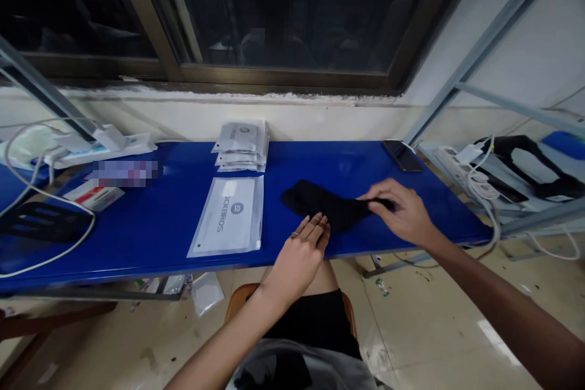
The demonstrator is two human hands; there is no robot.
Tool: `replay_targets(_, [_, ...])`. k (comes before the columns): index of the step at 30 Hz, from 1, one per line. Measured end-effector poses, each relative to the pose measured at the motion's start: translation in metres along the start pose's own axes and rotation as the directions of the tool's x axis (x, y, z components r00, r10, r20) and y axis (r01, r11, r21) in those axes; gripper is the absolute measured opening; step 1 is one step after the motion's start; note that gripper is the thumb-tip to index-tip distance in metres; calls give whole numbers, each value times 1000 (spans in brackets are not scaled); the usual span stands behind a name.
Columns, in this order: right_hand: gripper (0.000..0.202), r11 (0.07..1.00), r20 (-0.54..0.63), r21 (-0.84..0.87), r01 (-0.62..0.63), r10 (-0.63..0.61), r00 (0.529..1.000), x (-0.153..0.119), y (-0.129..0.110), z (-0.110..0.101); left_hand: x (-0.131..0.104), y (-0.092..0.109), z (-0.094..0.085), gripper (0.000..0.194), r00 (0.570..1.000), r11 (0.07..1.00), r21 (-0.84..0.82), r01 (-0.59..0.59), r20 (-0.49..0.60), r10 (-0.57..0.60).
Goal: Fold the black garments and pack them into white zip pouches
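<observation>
A black piece of cloth (336, 204) lies on the blue table in front of me, wide at its left and narrow towards its right. What kind of cloth item it is, I cannot tell. My right hand (397, 210) pinches the narrow right end between thumb and fingers. My left hand (304, 250), with a ring on one finger, rests its outstretched fingers on the cloth's near edge. Just left of it lies a flat white zip pouch (228, 216) with grey lettering. Behind that pouch is a stack of similar folded pouches (242, 146).
A phone (403, 155) lies at the table's back right. A power strip with cables (109, 145), a red-and-white box (94, 195) and a black slotted object (43, 222) occupy the left. Metal posts (434, 111) stand at the table's ends, below a window (292, 12).
</observation>
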State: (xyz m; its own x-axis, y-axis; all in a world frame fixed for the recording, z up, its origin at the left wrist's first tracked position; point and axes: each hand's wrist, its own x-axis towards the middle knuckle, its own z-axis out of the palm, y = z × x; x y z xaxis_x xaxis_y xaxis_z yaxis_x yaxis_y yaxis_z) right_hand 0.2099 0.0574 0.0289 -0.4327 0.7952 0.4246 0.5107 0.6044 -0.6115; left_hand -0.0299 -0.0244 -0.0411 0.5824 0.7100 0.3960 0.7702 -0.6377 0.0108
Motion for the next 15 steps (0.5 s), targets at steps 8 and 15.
replay_targets(8, [11,966,383,-11,259,-235,893,96,-2,101,-6,3,5,40,996,989,-145,41,-73,-52])
replay_targets(15, [10,908,444,-108,405,-320,837,95,5,119,-7,0,-7,23,986,996,-80,26,-161,-38])
